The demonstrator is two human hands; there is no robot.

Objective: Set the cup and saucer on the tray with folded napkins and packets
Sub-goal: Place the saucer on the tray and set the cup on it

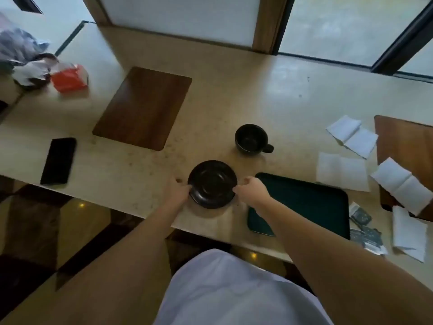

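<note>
Pale shirt fabric [234, 292] fills the bottom of the view, and both bare forearms reach up from it toward 12 o'clock. At the near edge of the beige table [234, 90] the left hand [177, 192] grips the black saucer [212, 184] at its 9 o'clock rim, fingers curled round the edge, while the right hand [251, 190] pinches the rim at 3 o'clock. Whether the saucer rests on the table or is just lifted off it I cannot tell.

From the saucer, the black cup [251, 138] stands upright on the table at about 1 o'clock, apart from it, handle pointing to 4 o'clock. A dark green tray [311, 202] lies just beside the saucer at 3 o'clock, partly behind the right forearm. Beyond the tray, at 2 to 3 o'clock, white napkins [351, 137] lie scattered, some opened flat, some folded, and a few overlap a wooden board [403, 141] at the right edge. At 4 o'clock from the saucer, near the tray's right corner, small dark packets [365, 228] sit in a loose heap.

At 11 o'clock a second wooden board [143, 107] lies flat. A black phone [58, 160] lies at 9 o'clock near the table's edge. Farther off at 10 o'clock sit a red packet [69, 77] and crumpled wrapping [30, 71]
</note>
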